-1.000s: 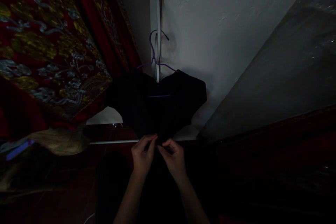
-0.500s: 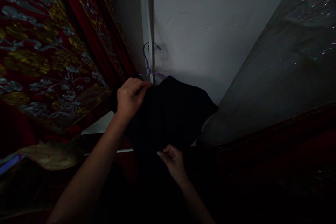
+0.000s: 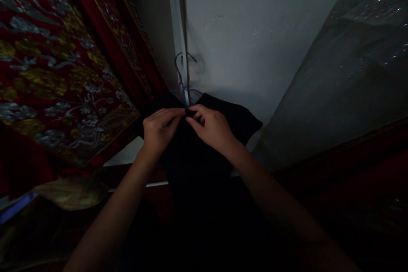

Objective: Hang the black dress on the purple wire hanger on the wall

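A dark short-sleeved garment [image 3: 197, 157] hangs on a thin purple hanger [image 3: 180, 80], whose hook is at a narrow pale upright strip. My left hand [image 3: 161, 129] pinches the garment's neckline at the front, fingertips pressed together. Right beside it, my right hand [image 3: 212, 127] has its thumb and fingers closed on the same neckline edge. The fingertips of both hands almost meet just below the hanger. In the dark I cannot make out buttons or other details of the cloth.
Red cloth with gold and silver embroidery [image 3: 63, 68] hangs at the left. Behind the garment is a pale wall [image 3: 248, 29]. A translucent, glinting sheet [image 3: 360, 59] covers the right side. A yellowish checked cloth [image 3: 73, 191] lies at the lower left.
My right hand has risen from the garment's lower front to the neckline and closed on it. My left hand keeps its pinch and has shifted slightly down, baring the garment's left shoulder.
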Demonstrator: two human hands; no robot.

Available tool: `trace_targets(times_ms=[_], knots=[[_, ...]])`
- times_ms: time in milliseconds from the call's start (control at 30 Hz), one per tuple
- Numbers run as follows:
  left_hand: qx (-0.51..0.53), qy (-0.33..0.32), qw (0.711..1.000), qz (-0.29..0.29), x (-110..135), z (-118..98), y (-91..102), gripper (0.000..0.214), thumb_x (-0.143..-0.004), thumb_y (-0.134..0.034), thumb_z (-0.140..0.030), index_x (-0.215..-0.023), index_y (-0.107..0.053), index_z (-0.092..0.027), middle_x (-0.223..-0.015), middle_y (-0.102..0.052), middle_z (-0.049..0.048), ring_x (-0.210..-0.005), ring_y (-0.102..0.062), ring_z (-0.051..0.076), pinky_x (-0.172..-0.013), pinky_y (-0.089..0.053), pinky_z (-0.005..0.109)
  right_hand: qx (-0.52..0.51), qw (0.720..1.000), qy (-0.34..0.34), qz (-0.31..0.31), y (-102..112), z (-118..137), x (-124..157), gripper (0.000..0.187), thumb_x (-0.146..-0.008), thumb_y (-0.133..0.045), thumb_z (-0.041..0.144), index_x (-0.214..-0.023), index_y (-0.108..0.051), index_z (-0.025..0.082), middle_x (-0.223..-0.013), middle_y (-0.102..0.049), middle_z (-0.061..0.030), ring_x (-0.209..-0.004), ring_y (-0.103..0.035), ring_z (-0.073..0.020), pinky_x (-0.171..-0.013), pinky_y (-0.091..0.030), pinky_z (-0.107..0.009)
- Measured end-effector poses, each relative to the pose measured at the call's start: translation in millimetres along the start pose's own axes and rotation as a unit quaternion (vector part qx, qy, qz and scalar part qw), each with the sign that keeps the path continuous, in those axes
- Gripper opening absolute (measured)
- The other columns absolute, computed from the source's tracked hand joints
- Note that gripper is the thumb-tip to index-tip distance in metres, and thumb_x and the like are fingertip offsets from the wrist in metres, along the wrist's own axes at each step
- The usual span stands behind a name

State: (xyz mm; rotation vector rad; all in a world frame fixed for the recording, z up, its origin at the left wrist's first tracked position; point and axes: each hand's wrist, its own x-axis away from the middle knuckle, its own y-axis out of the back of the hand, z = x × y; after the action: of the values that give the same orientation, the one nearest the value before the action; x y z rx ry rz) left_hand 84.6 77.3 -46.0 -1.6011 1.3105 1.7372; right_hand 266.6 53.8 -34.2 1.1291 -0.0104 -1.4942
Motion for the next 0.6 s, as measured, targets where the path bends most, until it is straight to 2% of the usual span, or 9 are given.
trace_targets(times_ms=[33,67,167,300,400,500,600], knots=[[0.000,0.001,1.000,-0.005,2,1,-0.1,0.009,-0.091,-0.068,-0.017,-0.094,-0.076,-0.017,-0.092,-0.080,0.0050,-0.085,-0.075,0.017,-0.079,-0.057,0.027,0.043,0.999,-0.002,0.017,2,3,-6,0.011,-0.092,-0.063,0.026,-0.098,-0.070,0.019,-0.076,-0.068,-0.0016,-0.066,-0.058,-0.0151,-0.063,-0.037,-0.028],[-0.001,0.002,1.000,-0.008,4,2,-0.4,0.008,-0.091,-0.068,-0.017,-0.093,-0.076,-0.016,-0.091,-0.080,0.0050,-0.084,-0.075,0.017,-0.079,-0.057,0.027,0.070,0.997,-0.003,0.031,4,5,-10,0.010,-0.091,-0.064,0.026,-0.087,-0.069,0.019,-0.070,-0.065,-0.0011,-0.064,-0.057,-0.0150,-0.062,-0.034,-0.027],[0.001,0.000,1.000,-0.003,10,5,-2.7,0.008,-0.091,-0.067,-0.016,-0.092,-0.075,-0.016,-0.090,-0.079,0.0049,-0.083,-0.074,0.016,-0.077,-0.057,0.026,0.055,0.997,0.004,0.045,6,6,-11,0.020,-0.091,-0.064,0.027,-0.073,-0.062,0.018,-0.061,-0.057,0.0018,-0.057,-0.049,-0.0124,-0.058,-0.027,-0.027],[-0.016,-0.014,1.000,0.023,9,1,-3.9,0.010,-0.092,-0.063,-0.016,-0.090,-0.073,-0.015,-0.084,-0.076,0.0054,-0.077,-0.072,0.016,-0.071,-0.054,0.027,-0.023,1.000,0.004,-0.005,0,-1,-6,0.024,-0.091,-0.060,0.027,-0.069,-0.054,0.019,-0.058,-0.048,0.0045,-0.055,-0.044,-0.0112,-0.056,-0.027,-0.026],[-0.043,-0.002,0.997,0.070,2,-6,1.7,0.013,-0.093,-0.060,-0.017,-0.087,-0.071,-0.015,-0.079,-0.072,0.0047,-0.071,-0.069,0.016,-0.065,-0.050,0.026,-0.065,0.996,-0.021,-0.049,-9,-2,-3,0.025,-0.091,-0.059,0.030,-0.069,-0.051,0.020,-0.058,-0.047,0.0047,-0.055,-0.044,-0.0115,-0.055,-0.027,-0.026],[-0.077,0.021,0.990,0.113,-5,-13,8.8,0.015,-0.091,-0.057,-0.015,-0.083,-0.069,-0.016,-0.076,-0.069,0.0040,-0.069,-0.066,0.016,-0.062,-0.046,0.026,-0.060,0.995,-0.036,-0.066,-15,2,-3,0.023,-0.090,-0.059,0.030,-0.070,-0.052,0.021,-0.059,-0.048,0.0041,-0.055,-0.045,-0.0123,-0.055,-0.027,-0.026],[-0.115,0.037,0.981,0.149,-9,-15,11.7,0.017,-0.091,-0.054,-0.015,-0.079,-0.066,-0.017,-0.074,-0.066,0.0032,-0.067,-0.064,0.016,-0.060,-0.043,0.027,-0.020,0.998,-0.036,-0.058,-13,9,-4,0.024,-0.092,-0.057,0.030,-0.070,-0.053,0.020,-0.059,-0.049,0.0032,-0.055,-0.045,-0.0128,-0.056,-0.027,-0.027]])
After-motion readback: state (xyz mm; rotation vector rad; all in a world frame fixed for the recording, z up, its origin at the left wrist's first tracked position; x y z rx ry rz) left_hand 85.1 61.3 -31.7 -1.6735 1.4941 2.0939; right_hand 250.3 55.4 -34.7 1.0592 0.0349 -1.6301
